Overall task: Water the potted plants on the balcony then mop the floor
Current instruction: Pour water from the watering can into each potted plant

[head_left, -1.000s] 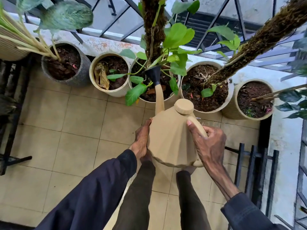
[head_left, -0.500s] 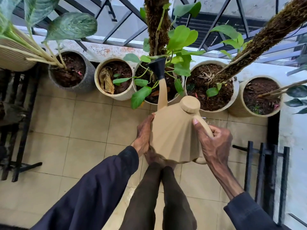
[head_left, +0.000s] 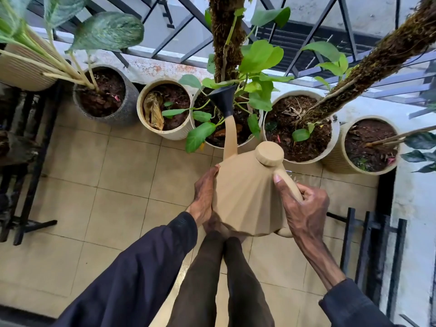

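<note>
A beige faceted watering can (head_left: 247,197) is tilted forward, its black spout head (head_left: 224,100) over the soil of the middle white pot (head_left: 245,141) with green leaves and a mossy pole. My right hand (head_left: 304,208) grips the can's handle. My left hand (head_left: 204,197) presses flat against the can's left side and base. Several more pots line the railing: a grey pot (head_left: 128,107), a white pot (head_left: 175,134) with a dried leaf, a large white pot (head_left: 330,147) and a ribbed pot (head_left: 337,159) at the right.
A black metal railing (head_left: 179,36) runs behind the pots. Black metal racks stand at the left (head_left: 30,175) and right (head_left: 368,241). The beige tiled floor (head_left: 113,199) spreads to the left. My legs (head_left: 219,279) stand below the can.
The can has been lifted and moved forward, its spout head now deeper among the middle plant's leaves. My view has shifted closer to the pots.
</note>
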